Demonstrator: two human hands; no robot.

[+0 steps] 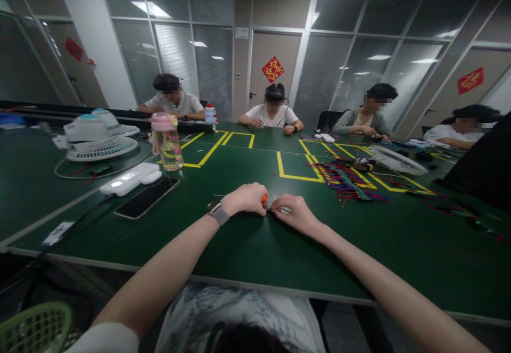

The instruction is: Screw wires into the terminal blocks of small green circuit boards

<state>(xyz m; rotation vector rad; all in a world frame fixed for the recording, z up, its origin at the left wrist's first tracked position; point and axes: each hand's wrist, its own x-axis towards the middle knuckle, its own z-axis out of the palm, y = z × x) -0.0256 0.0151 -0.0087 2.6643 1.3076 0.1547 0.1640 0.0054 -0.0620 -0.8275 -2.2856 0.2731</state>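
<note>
My left hand, a metal-banded watch on its wrist, is closed low over the table. An orange piece shows between its fingers; the rest is covered by the hand. Under its fingertips is a small green circuit board, partly hidden. My right hand pinches a thin wire right beside the board, the fingertips of both hands almost meeting. Left of my left wrist, a thin dark rod and a small round item are partly hidden; I cannot tell whether the rod joins the orange piece.
A phone, white power strip, pink-lidded bottle and white fans stand left. Right lie a bundle of wired circuit boards and another fan. Yellow tape marks the green table. Several people sit opposite.
</note>
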